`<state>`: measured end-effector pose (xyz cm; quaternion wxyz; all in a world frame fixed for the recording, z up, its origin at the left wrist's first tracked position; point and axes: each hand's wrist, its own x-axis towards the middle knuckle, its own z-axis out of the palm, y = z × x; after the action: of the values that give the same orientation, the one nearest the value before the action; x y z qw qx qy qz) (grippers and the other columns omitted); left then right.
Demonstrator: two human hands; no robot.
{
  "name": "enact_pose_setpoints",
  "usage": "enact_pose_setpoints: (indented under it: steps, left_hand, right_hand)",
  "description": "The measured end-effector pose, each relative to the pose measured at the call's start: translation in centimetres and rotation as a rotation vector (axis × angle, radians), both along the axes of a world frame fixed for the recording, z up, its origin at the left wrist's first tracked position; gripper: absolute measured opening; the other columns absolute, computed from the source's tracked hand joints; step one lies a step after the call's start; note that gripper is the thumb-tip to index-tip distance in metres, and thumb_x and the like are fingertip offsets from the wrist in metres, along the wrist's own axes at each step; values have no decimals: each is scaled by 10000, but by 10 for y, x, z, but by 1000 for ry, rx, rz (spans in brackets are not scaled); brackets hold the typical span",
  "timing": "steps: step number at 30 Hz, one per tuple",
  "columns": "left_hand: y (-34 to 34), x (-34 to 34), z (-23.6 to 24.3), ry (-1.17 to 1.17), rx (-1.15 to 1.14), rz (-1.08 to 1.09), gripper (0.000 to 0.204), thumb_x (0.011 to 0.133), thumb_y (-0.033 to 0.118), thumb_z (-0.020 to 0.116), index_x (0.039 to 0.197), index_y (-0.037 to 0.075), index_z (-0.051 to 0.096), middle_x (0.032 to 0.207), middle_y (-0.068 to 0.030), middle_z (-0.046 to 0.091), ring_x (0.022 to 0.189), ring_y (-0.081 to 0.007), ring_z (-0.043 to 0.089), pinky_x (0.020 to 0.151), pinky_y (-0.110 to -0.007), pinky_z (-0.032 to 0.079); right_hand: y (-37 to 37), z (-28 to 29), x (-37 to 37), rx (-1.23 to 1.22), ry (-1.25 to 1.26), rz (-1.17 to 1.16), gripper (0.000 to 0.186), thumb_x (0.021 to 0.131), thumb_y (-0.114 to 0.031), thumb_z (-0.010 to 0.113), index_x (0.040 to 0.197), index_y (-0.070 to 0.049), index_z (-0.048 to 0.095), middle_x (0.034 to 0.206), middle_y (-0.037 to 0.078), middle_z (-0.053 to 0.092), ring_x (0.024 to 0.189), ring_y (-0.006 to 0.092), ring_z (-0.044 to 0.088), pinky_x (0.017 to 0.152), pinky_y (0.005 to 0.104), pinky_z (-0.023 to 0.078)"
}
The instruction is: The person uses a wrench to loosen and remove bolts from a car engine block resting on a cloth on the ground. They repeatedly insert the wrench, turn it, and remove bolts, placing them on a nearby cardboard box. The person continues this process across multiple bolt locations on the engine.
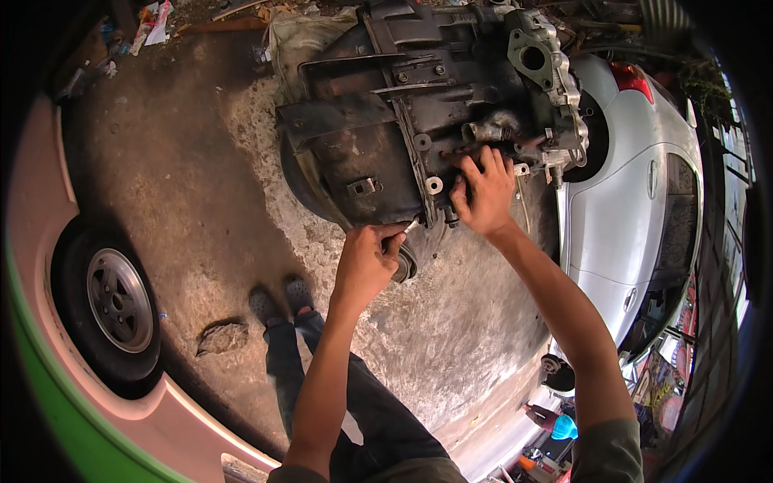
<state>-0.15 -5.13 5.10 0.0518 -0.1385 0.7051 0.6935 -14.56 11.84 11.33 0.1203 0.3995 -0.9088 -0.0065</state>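
A large, dark, greasy engine (354,153) with its gearbox housing sits in front of me. My left hand (369,259) is closed at the lower edge of the housing, its thumb and forefinger pinched on a small shiny metal piece (413,225). Most of that piece is hidden, so its kind cannot be made out. My right hand (485,193) rests on the engine's side, fingers bent and apart, near a pipe stub (489,129) and a round washer-like boss (435,185). Nothing shows in it, though its fingertips are partly lost against the dark metal. A round pulley-like part (403,266) lies behind my left hand.
A silver car (620,209) stands close on the right. On the left is a pink and green vehicle with a black-tyred wheel (113,306). A flat stone-like lump (223,338) lies on the concrete floor by my feet. Litter (157,24) lies at the far left.
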Motion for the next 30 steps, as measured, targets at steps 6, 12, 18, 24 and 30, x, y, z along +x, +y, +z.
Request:
enact_pose_setpoints:
  steps: [6, 12, 18, 24, 30]
  left_hand:
    - [-14, -28, 18, -89, -31, -173, 186, 770, 24, 662, 928, -47, 731, 787, -255, 684, 742, -338, 714, 651, -384, 515]
    - [-21, -46, 15, -123, 38, -206, 175, 726, 79, 685, 855, -36, 718, 857, -232, 712, 851, -334, 719, 740, -378, 545]
    - [-27, -66, 10, -256, 22, -373, 197, 774, 123, 662, 914, -13, 692, 830, -220, 710, 833, -325, 712, 743, -374, 539]
    - [-39, -86, 27, -322, 79, -564, 197, 784, 104, 644, 920, -36, 674, 803, -195, 689, 740, -289, 686, 656, -359, 522]
    - [-14, -53, 42, -32, -206, -312, 119, 746, 65, 650, 753, -53, 649, 783, -241, 671, 818, -398, 683, 729, -450, 528]
  right_hand:
    - [-1, 2, 1, 10, -7, -5, 371, 716, -219, 598, 1082, -178, 647, 947, 109, 491, 906, 318, 512, 752, 482, 399]
    - [-3, 2, 3, 0, -15, -19, 393, 715, -216, 597, 1104, -189, 648, 954, 113, 485, 920, 325, 510, 766, 491, 397]
    - [-2, 0, 3, -4, -2, -20, 381, 714, -206, 598, 1092, -178, 644, 959, 123, 486, 931, 338, 510, 773, 502, 397]
    - [0, -2, 1, 12, 1, -21, 385, 731, -213, 589, 1109, -172, 646, 963, 124, 490, 927, 339, 508, 774, 499, 393]
    - [-2, 0, 2, 0, -2, -8, 399, 729, -213, 584, 1120, -194, 659, 948, 105, 502, 918, 322, 510, 786, 465, 387]
